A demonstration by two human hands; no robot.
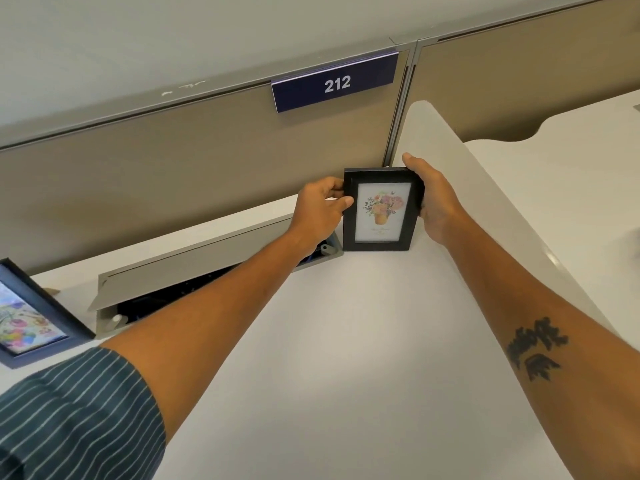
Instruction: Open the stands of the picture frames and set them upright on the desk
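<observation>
office cubicle | partition panels point(194, 161) | number sign 212 point(335, 84) | white desk point(346, 341)

A tan wall panel point(180, 174) stands behind the counter point(346, 341). A dark blue sign point(335, 83) hangs at the top of the panel, and it says 212 in white. A grey metal strip point(173, 95) runs along the top of the panel. A long grey flap point(194, 258) in the counter is lifted up, and dark wires point(166, 299) show in the gap under it. A white divider point(460, 168) stands on the right.
</observation>
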